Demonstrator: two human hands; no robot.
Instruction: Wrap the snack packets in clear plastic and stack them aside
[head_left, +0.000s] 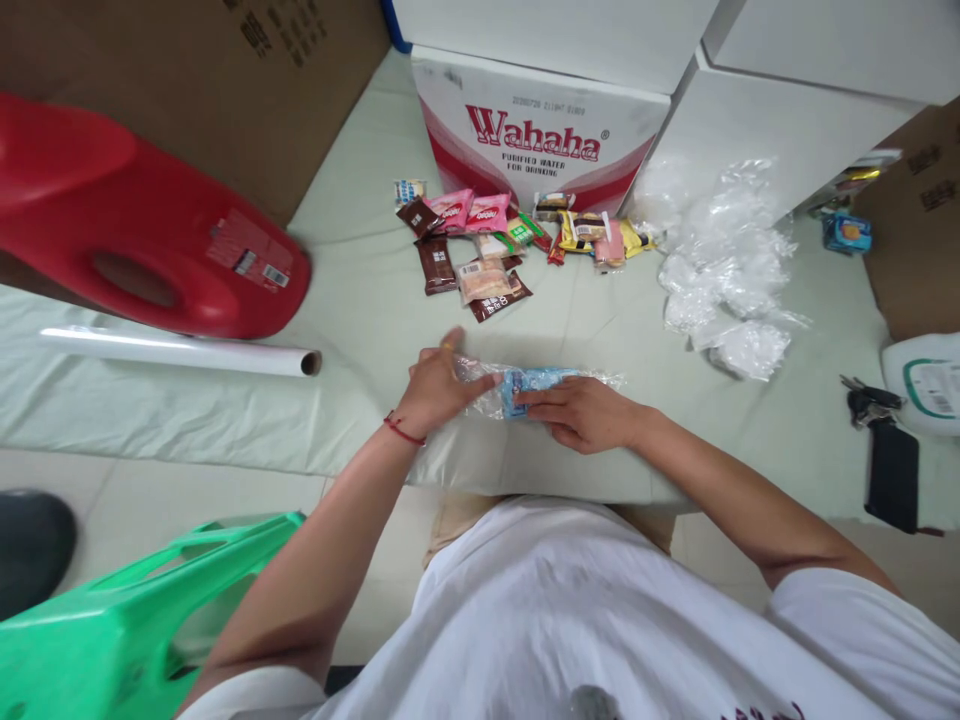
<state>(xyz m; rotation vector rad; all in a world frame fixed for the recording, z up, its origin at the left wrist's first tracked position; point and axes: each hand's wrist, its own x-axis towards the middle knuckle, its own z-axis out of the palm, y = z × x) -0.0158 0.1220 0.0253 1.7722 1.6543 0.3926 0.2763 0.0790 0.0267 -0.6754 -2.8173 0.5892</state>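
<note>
Near the front edge of the table lies a small blue snack packet point(512, 395) with a clear plastic bag point(487, 402) around it or under it; I cannot tell which. My right hand point(592, 412) rests on the packet from the right, fingers stretched flat across it. At the left end of the bag is my left hand point(435, 388), thumb reaching over the plastic to the packet's edge and index finger pointing away. Its thumb and index are spread, while its other fingers are partly hidden. A red string bracelet point(405, 430) circles the left wrist.
Several wrapped snacks point(487, 212) lie in front of a Wahaha carton point(540, 130). Crumpled clear bags point(727, 270) pile up at right. Leftward are a red jug point(150, 230) and a white roll point(180, 352). A black case with keys point(892, 470) sits far right; a green stool point(150, 610) stands below.
</note>
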